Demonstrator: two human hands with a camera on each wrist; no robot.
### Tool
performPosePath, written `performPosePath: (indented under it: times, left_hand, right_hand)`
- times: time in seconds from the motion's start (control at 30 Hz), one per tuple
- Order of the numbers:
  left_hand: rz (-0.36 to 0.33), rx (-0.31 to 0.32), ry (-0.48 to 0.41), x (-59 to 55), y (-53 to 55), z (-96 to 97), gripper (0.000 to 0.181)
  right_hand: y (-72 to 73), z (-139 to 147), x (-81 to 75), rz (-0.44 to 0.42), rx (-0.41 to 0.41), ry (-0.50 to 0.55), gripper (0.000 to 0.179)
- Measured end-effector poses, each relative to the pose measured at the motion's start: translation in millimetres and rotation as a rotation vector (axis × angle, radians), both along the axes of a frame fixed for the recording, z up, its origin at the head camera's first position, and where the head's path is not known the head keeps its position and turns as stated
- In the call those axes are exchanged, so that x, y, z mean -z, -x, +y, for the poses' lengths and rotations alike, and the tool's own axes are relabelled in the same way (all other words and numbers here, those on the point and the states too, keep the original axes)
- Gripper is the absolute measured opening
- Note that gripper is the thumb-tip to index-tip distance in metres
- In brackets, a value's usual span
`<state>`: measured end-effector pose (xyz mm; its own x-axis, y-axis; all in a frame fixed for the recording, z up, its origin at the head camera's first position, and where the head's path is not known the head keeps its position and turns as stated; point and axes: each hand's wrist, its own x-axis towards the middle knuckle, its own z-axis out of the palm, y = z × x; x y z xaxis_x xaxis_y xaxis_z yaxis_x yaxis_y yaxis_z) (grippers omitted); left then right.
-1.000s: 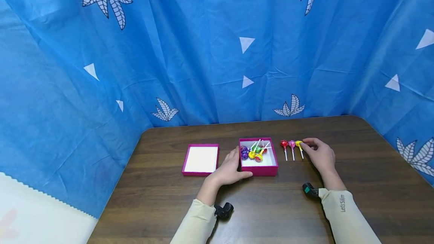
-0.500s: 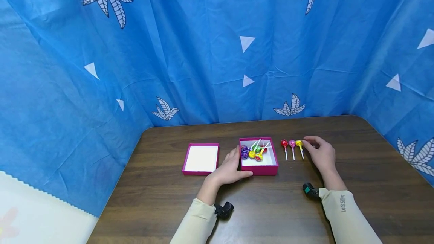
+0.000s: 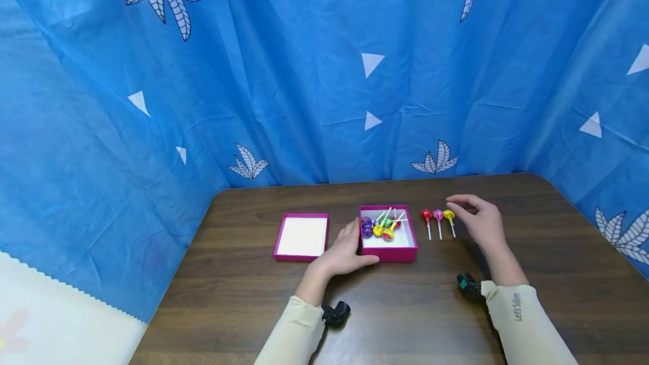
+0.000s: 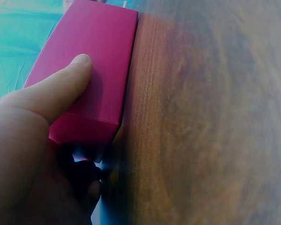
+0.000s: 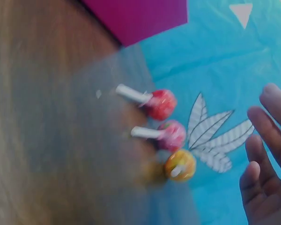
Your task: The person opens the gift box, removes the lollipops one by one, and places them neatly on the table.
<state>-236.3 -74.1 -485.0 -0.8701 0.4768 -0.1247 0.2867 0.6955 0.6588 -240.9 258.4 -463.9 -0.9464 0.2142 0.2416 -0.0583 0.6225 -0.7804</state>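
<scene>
A magenta box with a white inside holds several wrapped lollipops. My left hand rests against its near left corner, the thumb laid straight along the front wall and the other fingers along the left side. To the right of the box, a red lollipop, a pink lollipop and a yellow lollipop lie in a row, sticks toward me. Just above and right of the yellow one hovers my right hand, holding nothing; its fingers are spread apart in the right wrist view.
The magenta-rimmed lid, white inside up, lies left of my left hand. The brown wooden table ends at a blue patterned curtain behind and at both sides.
My right hand has come away from the yellow lollipop, lifting up and back from it, and that lollipop stays in the row. The left hand has kept its place on the box.
</scene>
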Motion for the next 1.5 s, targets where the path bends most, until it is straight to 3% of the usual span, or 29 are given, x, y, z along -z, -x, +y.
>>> performPosePath:
  times: [0.2,0.43,0.6,0.77,0.9,1.1,1.5]
  left_hand:
    - [-0.008,0.006,0.001,-0.1,-1.0,1.3,0.109]
    - [-0.019,-0.002,0.003,-1.4,0.9,-0.4,0.109]
    - [-0.015,-0.004,0.009,-0.8,3.1,-1.3,0.11]
    - [-0.008,0.01,0.013,1.8,3.7,-1.6,0.11]
    - [-0.006,0.012,0.007,1.0,3.8,-2.0,0.109]
    - [-0.011,0.008,-0.003,-1.7,4.6,-2.0,0.109]
    - [-0.011,0.013,-0.009,-0.9,3.8,-1.5,0.108]
  right_hand:
    - [-3.4,-18,-17.9,-0.028,-0.172,-0.077,0.037]
    - [9.2,-43,-34.9,-0.052,-0.425,-0.213,0.021]
    - [22.3,-59,-41.3,-0.062,-0.581,-0.364,0.021]
    - [28.9,-71,-42.9,-0.057,-0.687,-0.54,0.023]
    - [30.4,-80,-44.2,-0.058,-0.739,-0.65,0.022]
    - [30.3,-90,-44.8,-0.076,-0.753,-0.782,0.025]
    - [34.4,-101,-38.0,-0.125,-0.69,-0.869,0.029]
